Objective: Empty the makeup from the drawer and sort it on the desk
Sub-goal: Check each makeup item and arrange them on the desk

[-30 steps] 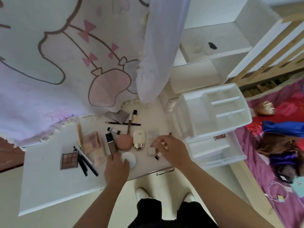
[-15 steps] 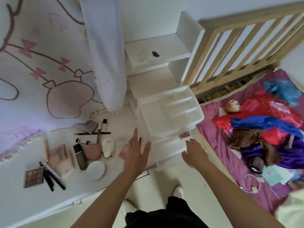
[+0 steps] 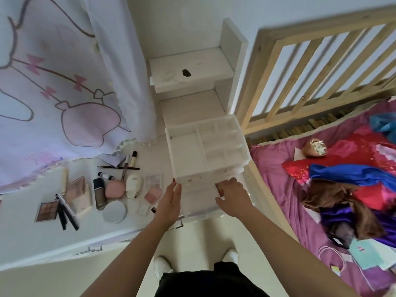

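Observation:
A white plastic organiser (image 3: 186, 151) stands on the right end of the white desk (image 3: 25, 236), and its lower drawer (image 3: 199, 211) is pulled out toward me. My left hand (image 3: 171, 199) is held with straight fingers against the drawer's left side. Reaching into the drawer's right part, my right hand (image 3: 233, 195) pinches a small pink makeup item (image 3: 219, 188) between fingers and thumb. Sorted makeup lies to the left on the desk: a brown palette (image 3: 46, 211), a foundation bottle (image 3: 99, 194), a pink compact (image 3: 114, 189), a round white compact (image 3: 114, 211), pencils and tubes.
A printed lilac curtain (image 3: 53, 93) hangs over the desk's back. White shelves (image 3: 188, 71) rise behind the organiser. A wooden bed frame (image 3: 300, 71) and a bed with piled clothes (image 3: 353, 189) fill the right side. My feet (image 3: 162, 264) stand below the desk edge.
Both hands left the makeup on the desk and moved right to the organiser. The left hand came beside the drawer; the right hand reached into it. The view swung right.

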`<state>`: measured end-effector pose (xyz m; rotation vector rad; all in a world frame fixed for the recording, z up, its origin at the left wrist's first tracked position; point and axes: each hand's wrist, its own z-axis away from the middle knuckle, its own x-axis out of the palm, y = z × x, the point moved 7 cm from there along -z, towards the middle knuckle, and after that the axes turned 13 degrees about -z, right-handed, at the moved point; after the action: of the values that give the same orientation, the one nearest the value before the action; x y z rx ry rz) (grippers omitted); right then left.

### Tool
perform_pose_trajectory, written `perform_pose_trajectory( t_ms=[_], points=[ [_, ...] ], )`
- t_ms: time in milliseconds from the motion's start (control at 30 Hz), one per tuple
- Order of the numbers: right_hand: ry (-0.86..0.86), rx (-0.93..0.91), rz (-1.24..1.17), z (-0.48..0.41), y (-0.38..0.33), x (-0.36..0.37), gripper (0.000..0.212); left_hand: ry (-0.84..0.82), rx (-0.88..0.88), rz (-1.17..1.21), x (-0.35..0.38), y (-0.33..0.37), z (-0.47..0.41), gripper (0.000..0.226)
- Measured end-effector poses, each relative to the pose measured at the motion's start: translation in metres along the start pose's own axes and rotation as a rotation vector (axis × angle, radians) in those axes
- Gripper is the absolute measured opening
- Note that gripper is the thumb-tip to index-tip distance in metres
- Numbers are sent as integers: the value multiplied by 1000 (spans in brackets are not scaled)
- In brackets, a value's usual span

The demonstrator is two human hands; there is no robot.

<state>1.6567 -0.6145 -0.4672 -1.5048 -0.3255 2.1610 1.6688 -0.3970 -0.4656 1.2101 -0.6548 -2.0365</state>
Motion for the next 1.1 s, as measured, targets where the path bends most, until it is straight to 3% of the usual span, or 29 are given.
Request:
perform_pose_trajectory(
  t_ms=[133,233,433,667,867,967,1100],
  points=[
    [-1,70,-11,-10,5,6,55,-20,-80,124,3,0,-2,49],
    [-24,63,26,-16,3,11,52,-32,-107,131,4,-2,-4,51],
    [-77,126,-244,2,3,-7,67,-58,-114,162,5,-5,-8,51],
    [-121,-49,-456,33,-52,-13,78,-4,-155,239,-21,-28,-6,41],
    [-228,-273,-382,37,-143,41,67,152,-138,-328,-90,-99,-4,52],
    [-241,-280,-296,20,-174,70,58,13,-147,-604,-110,-145,-2,58],
    [-205,-152,-223,-19,-188,105,50,-196,-127,-780,-116,-189,1,68]
  ],
)
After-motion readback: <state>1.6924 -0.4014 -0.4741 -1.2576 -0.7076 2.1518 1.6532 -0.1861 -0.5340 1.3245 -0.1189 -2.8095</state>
